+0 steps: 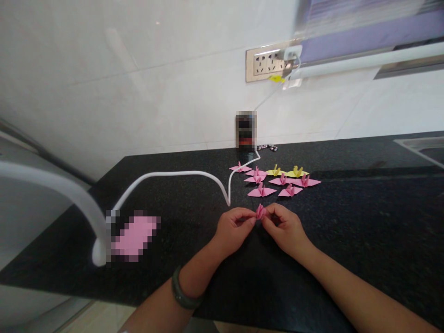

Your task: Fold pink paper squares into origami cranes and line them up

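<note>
A small pink folded-paper crane (261, 212) is held up between my two hands, low over the black countertop. My left hand (237, 230) pinches its left side between thumb and fingertips. On the other side, the thumb and curled fingers of my right hand (285, 227) grip it; its wings are largely covered by my fingertips. Just beyond my hands several finished pink paper cranes (262, 191) stand in loose rows with wings spread. Two yellow paper cranes (296, 172) stand at the back of the group.
A white cable (180, 173) loops across the black countertop (194, 208) to a blurred-out dark device (245, 132) against the wall. At left lie a pixelated pink item (135, 237) and a white curved stand (100, 252). A beaded string (268, 148), wall socket (267, 64) and sink edge (416, 155) also show.
</note>
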A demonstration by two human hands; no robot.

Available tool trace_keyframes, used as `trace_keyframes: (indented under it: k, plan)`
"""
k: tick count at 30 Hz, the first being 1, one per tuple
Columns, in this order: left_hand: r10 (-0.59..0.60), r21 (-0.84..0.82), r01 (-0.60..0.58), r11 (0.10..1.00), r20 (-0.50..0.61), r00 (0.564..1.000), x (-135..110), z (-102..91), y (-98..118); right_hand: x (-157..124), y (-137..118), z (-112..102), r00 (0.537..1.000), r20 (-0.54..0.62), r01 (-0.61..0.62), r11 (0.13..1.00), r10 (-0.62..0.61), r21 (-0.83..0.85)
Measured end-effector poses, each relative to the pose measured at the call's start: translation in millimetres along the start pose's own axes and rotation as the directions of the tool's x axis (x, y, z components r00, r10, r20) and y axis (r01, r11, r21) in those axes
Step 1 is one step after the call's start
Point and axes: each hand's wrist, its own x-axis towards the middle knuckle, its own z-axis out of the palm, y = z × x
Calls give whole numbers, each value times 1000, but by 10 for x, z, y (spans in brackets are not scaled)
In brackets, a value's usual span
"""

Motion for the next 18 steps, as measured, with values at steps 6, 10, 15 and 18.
trace_keyframes:
  k: [6,10,15,18]
  plan:
    - [173,205,-168,964,-6,985,-16,-19,85,40,-38,-77,973,72,223,974,-219,-38]
    - [313,369,-291,883,0,950,-14,-41,100,51,-39,-108,941,102,329,944,-324,-36]
    - [383,463,-358,811,43,923,-25,-66,78,53,-27,-112,922,123,375,925,-366,-60]
    - [390,445,-373,814,57,919,-30,-81,76,47,-23,-106,921,114,381,921,-371,-78]
